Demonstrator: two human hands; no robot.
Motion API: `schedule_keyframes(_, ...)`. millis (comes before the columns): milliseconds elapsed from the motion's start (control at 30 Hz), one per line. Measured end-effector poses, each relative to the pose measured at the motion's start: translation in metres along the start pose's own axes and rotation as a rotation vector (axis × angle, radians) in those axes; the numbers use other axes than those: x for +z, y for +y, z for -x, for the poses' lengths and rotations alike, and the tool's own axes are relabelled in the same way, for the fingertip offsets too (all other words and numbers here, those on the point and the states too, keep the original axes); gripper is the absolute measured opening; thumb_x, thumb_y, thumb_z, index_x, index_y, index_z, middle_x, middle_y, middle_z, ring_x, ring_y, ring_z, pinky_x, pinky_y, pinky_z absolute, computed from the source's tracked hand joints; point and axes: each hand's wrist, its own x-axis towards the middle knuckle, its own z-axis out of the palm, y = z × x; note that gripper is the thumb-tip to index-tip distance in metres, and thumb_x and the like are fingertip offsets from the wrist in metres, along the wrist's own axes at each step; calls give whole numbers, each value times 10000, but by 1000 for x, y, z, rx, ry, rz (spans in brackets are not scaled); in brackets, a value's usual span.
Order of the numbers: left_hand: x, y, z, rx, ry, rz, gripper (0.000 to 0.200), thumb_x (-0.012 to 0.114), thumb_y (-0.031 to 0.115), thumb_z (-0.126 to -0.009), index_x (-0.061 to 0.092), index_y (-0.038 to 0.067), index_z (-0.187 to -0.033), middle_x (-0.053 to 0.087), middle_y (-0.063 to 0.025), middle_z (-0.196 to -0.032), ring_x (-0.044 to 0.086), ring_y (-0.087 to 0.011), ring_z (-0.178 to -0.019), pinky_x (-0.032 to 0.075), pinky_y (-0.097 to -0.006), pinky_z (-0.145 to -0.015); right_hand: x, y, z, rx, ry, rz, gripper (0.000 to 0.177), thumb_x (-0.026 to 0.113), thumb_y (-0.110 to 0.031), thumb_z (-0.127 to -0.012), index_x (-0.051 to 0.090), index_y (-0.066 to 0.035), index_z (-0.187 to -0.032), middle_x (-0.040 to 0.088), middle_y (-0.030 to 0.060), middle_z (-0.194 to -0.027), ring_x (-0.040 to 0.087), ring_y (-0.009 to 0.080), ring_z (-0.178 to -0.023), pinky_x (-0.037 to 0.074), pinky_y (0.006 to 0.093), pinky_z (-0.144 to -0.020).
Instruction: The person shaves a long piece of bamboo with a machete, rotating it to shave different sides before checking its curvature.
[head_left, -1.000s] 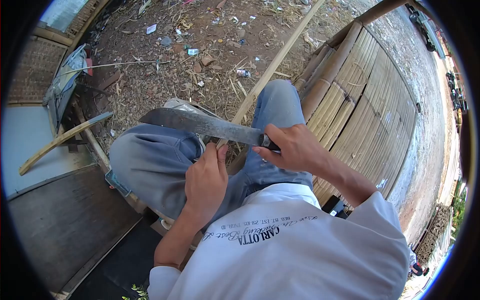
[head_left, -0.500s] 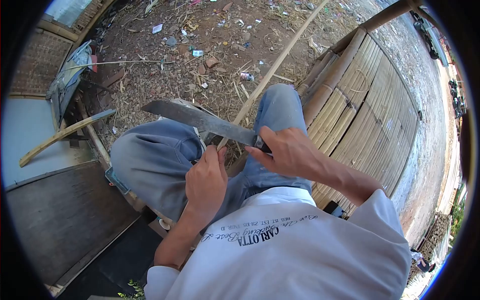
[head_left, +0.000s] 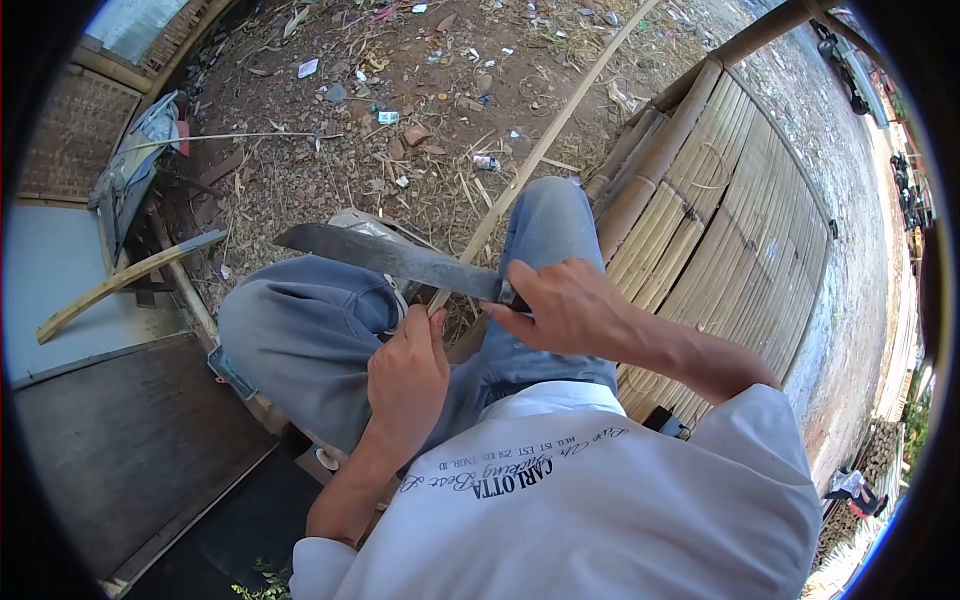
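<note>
Left hand (head_left: 405, 375): fingers curled shut, back of hand toward camera, thumb uppermost, wrist straight, bare forearm rising from below. Right hand (head_left: 560, 300): closed in a fist grip, knuckles up, wrist slightly bent, bare forearm entering from the right. Hands near, not touching.
</note>
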Motion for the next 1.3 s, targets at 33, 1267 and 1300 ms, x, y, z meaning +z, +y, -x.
schedule_keyframes(33,-1,-4,1,11,-9,-7,287,450,237,-1018,458,32,-818,588,-181,-658,596,-389,-558,464,-468,-488,-3,14,-8,8,9,-11,477,551,-394,-960,506,11,-712,520,176,-499,557,370,-470,424,462,-485)
schedule_keyframes(1267,-13,-18,-12,-303,-306,522,374,412,257,-1039,525,-4,-796,464,-135,-537,457,-230,-466,365,-376,-495,-15,61,-33,63,280,-40,430,589,-404,-926,541,-3,-777,514,168,-502,576,385,-498,456,457,-495)
schedule_keyframes(1300,-12,-18,-13,-299,-319,544,374,415,258,-1039,524,-2,-794,452,-131,-535,441,-215,-464,358,-368,-491,-19,63,-33,124,306,-44,432,585,-402,-929,543,0,-778,516,171,-509,581,386,-507,462,454,-505)
